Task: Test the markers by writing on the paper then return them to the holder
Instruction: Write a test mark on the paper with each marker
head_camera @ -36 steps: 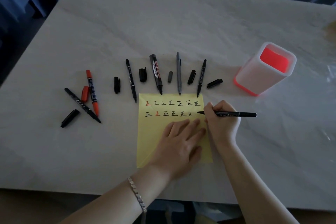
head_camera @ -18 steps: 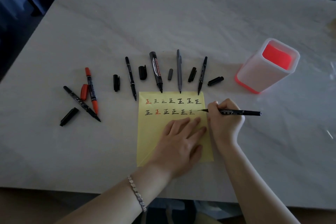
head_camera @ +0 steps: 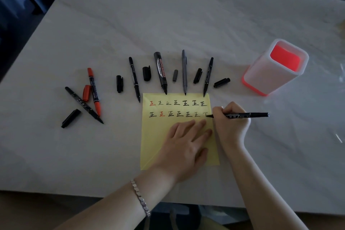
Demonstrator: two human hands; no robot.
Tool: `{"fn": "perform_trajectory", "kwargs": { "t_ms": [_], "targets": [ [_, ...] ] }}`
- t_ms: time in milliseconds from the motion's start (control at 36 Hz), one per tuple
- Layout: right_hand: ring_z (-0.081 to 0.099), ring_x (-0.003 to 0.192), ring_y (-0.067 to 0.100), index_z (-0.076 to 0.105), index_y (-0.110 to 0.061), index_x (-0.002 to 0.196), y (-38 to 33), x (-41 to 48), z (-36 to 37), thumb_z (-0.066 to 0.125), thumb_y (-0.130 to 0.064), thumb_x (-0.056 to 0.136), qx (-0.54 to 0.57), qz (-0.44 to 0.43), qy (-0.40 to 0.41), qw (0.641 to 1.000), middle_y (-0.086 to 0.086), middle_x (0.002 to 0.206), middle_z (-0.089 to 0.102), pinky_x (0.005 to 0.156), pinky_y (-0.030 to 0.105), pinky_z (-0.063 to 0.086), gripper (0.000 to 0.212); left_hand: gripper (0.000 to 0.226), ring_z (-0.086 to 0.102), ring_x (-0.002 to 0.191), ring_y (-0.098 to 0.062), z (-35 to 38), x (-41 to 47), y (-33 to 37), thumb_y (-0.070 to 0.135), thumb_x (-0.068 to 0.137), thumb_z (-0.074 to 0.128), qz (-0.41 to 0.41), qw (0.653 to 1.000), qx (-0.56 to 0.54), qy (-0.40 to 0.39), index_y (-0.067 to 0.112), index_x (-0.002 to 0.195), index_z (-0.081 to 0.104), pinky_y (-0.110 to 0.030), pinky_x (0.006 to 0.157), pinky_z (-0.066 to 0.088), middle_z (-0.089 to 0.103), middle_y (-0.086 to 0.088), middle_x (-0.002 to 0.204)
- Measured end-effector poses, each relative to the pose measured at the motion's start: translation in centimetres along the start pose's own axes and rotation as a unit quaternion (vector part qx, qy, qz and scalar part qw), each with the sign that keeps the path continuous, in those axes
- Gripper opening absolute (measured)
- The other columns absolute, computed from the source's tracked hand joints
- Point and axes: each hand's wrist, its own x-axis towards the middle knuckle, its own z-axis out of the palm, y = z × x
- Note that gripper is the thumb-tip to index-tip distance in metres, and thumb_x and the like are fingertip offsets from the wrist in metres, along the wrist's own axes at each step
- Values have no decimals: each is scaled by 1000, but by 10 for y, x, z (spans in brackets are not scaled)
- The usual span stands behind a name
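A yellow paper (head_camera: 153,140) lies on the table with two rows of written characters. My left hand (head_camera: 186,144) presses flat on its lower half. My right hand (head_camera: 231,123) grips a thin black marker (head_camera: 248,115), its tip touching the paper's right edge at the end of the second row, where part of a character is drawn. Several uncapped markers lie above and left of the paper: a fat whiteboard marker (head_camera: 161,71), a grey pen (head_camera: 184,71), thin black markers (head_camera: 134,78), a red marker (head_camera: 94,91). The white holder (head_camera: 261,74) with a red inside stands at the right.
Loose caps lie between the markers: black caps (head_camera: 119,83), a red cap (head_camera: 86,93), another black cap (head_camera: 221,82) near the holder. The marble table's near edge (head_camera: 74,193) runs below my forearms. Blue fabric lies behind the table.
My right hand has shifted slightly right along the second row and new strokes of a character have appeared at the marker's tip. My left hand stays pressed on the paper.
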Motion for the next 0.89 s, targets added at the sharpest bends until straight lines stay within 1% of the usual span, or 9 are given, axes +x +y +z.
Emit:
{"fn": "perform_trajectory", "kwargs": {
  "t_ms": [139, 250, 278, 389, 444, 528, 611, 722, 889],
  "targets": [
    [29, 44, 6, 34, -14, 47, 2, 2, 1, 61, -2, 72, -3, -9, 8, 1000, -4, 45, 36, 43, 14, 25, 38, 45, 38, 118, -21, 0, 0, 0, 40, 84, 41, 0, 1000, -1, 0, 22, 121, 59, -35, 98, 25, 56, -3, 132],
    [28, 47, 7, 35, -4, 49, 3, 2, 1, 60, -4, 72, -8, -13, 9, 1000, -2, 46, 34, 45, 18, 25, 34, 44, 37, 118, -22, 0, 1, 0, 39, 84, 42, 2, 1000, -2, 0, 22, 120, 59, -35, 98, 24, 56, -3, 132],
    [28, 47, 8, 35, -4, 49, 3, 1, 1, 60, -5, 72, -8, -12, 12, 1000, -2, 46, 34, 45, 19, 25, 34, 44, 37, 118, -22, 0, 1, 0, 39, 83, 42, 1, 1000, -3, 0, 22, 120, 60, -35, 98, 24, 56, -3, 132],
    [29, 45, 7, 32, -14, 47, 4, 2, 1, 59, -5, 73, -1, -15, 20, 1000, -5, 42, 36, 43, 17, 25, 38, 44, 37, 119, -21, 0, 1, 0, 40, 83, 42, -2, 1000, -3, -1, 22, 120, 60, -35, 99, 24, 56, -3, 132],
    [30, 45, 7, 33, -15, 47, 5, 2, 1, 60, -4, 73, 0, -18, 17, 1000, -5, 43, 38, 43, 16, 26, 40, 44, 37, 119, -21, -1, 0, 0, 39, 83, 43, -2, 1000, -4, -1, 22, 120, 60, -35, 99, 24, 56, -3, 132],
    [30, 45, 6, 34, -15, 46, 4, 2, 0, 61, -4, 73, 11, -16, 4, 1000, -4, 45, 38, 44, 16, 26, 40, 44, 37, 119, -22, 0, 0, 0, 39, 83, 43, -1, 1000, -8, 1, 22, 120, 60, -35, 99, 24, 56, -3, 132],
    [31, 44, 6, 35, -13, 46, 1, 1, 0, 61, -3, 73, 15, -13, -6, 1000, -1, 47, 38, 42, 13, 25, 39, 44, 38, 119, -22, 0, 0, 0, 38, 83, 44, -1, 1000, -8, 3, 21, 120, 60, -36, 99, 25, 56, -4, 132],
    [29, 41, 5, 32, -15, 45, 0, 0, 1, 60, 0, 72, 9, -14, -5, 1000, -6, 40, 34, 41, 12, 24, 42, 44, 38, 120, -22, 1, 0, 0, 38, 83, 43, -1, 1000, -9, 1, 21, 121, 59, -36, 100, 25, 56, -4, 132],
    [30, 41, 5, 33, -15, 45, 0, 0, -1, 61, 1, 72, 15, -9, -15, 1000, -6, 40, 35, 42, 12, 24, 42, 44, 38, 120, -21, 1, 0, -1, 39, 83, 44, -1, 1000, -10, 3, 22, 120, 59, -35, 100, 24, 56, -3, 132]
  ]
}}
